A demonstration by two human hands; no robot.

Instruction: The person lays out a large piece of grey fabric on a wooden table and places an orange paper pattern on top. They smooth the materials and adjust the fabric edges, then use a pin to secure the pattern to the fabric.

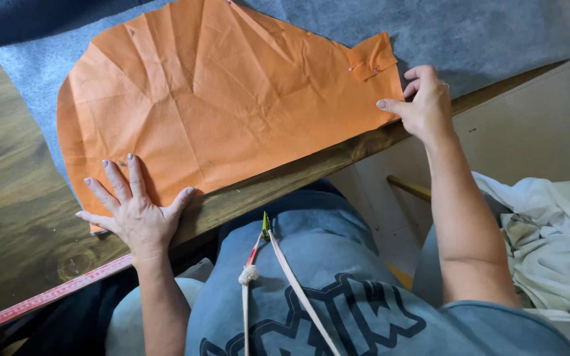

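A dark wooden table [14, 217] is seen from above, its near edge running diagonally toward the person. A grey fabric layer [470, 33] is spread across the far part of the table. On it an orange pattern piece [219, 99] is laid flat, its lower edge reaching the near edge of the table. A small orange tab [372, 57] is pinned at the piece's right corner. A red measuring strip [47, 296] is fixed along the near edge at the left.

The left hand [136, 211] is pressed flat, fingers spread, on the lower left corner of the orange piece; nothing is gripped. The right hand [423, 105] is placed at the right edge of the piece, its grip closed on that edge between thumb and fingers, as far as can be judged.

For good work, the piece is best kept smooth and taut between both hands, creases pressed out and edges held square to the grey layer beneath.
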